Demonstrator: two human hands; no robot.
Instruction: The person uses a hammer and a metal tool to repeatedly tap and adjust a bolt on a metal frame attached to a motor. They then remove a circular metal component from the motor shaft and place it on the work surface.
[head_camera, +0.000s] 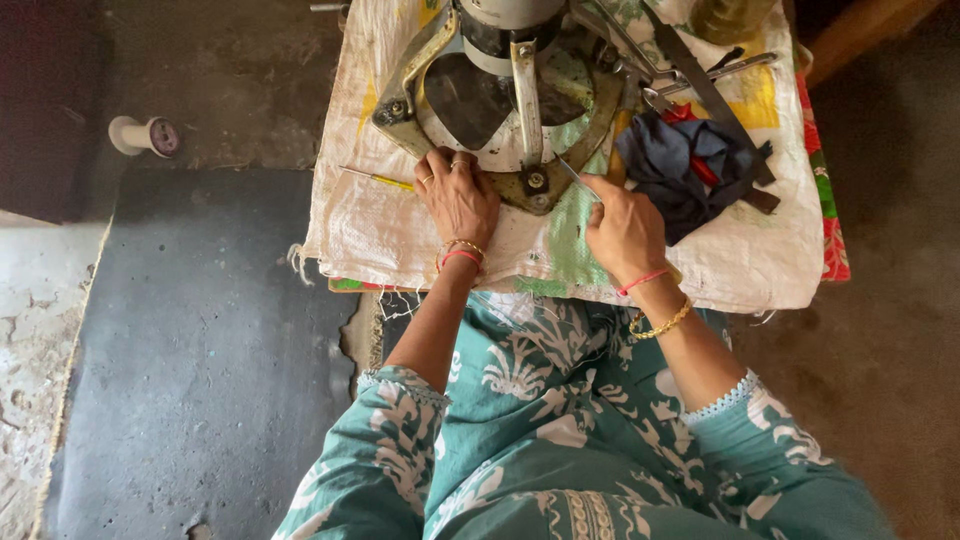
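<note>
At the frame's upper centre, your left hand (456, 198) presses flat-fingered on the metal frame (500, 165), seemingly to steady it. Your right hand (622, 232) pinches a thin metal tool (578, 178), tip angled toward the frame's bolt (537, 181) beside the dark cloth (685, 170).

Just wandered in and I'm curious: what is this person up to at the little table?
A person in a green patterned garment sits at a small table covered with a white woven sack. The left hand presses on the rim of a worn metal frame with a grey cylinder at its centre. The right hand holds a thin metal tool, its tip at the frame's edge. A crumpled dark blue cloth lies beside it.
</note>
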